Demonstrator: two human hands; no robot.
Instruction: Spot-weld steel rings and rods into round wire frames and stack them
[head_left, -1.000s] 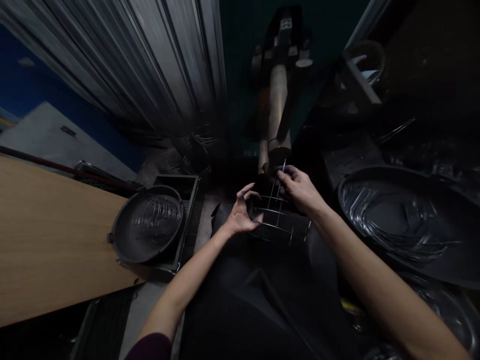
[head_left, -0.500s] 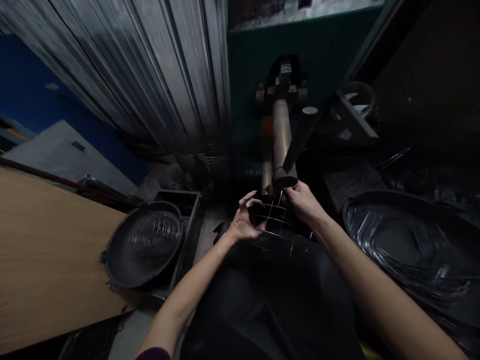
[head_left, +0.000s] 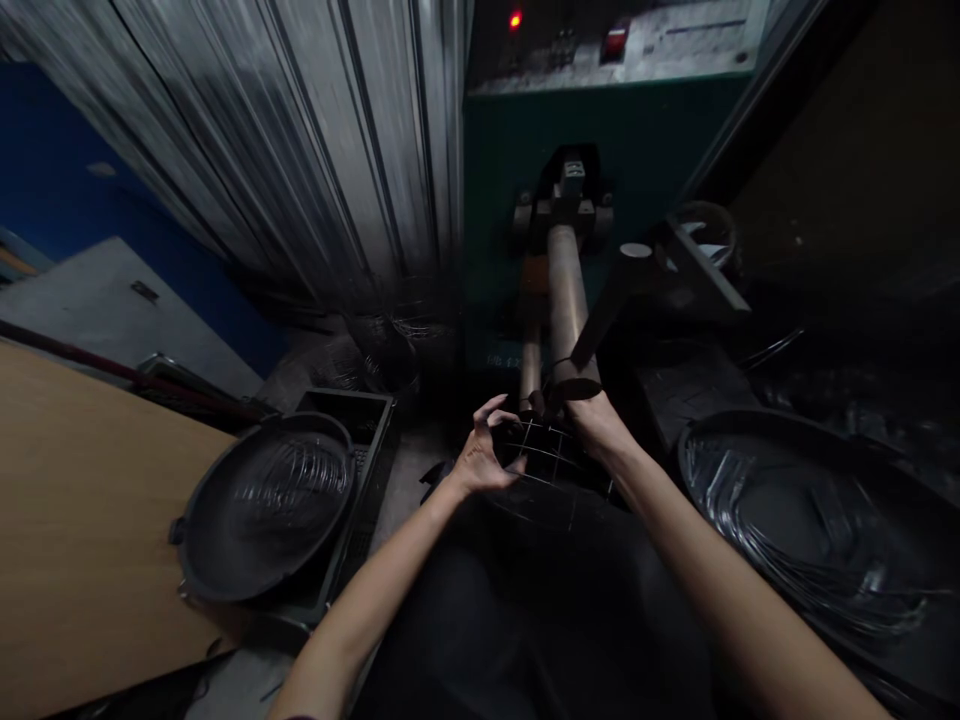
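Note:
A thin wire grid (head_left: 556,457) lies between my hands, below the end of a thick metal cylinder (head_left: 568,290) that sticks out of a green machine (head_left: 637,130). My left hand (head_left: 484,450) is at the grid's left side, thumb and fingers curved apart; its thumb tip touches or nearly touches the wires. On the right, my right hand (head_left: 594,425) reaches under the cylinder's end at the grid's upper right. Its fingers are hidden behind the cylinder and in shadow. A thinner rod (head_left: 531,365) runs down beside the cylinder.
At the left, a round black tub (head_left: 262,545) holds wire rings and rests on a dark crate (head_left: 382,415). Another round tub (head_left: 795,500) with wire pieces stands at the right. A wooden board (head_left: 82,530) is at the far left. The machine's panel shows a red light (head_left: 515,19).
The view has tilted up, showing more of the machine's panel. My right hand has slid further under the cylinder's end, so its fingers are now hidden. My left hand keeps its curved pose.

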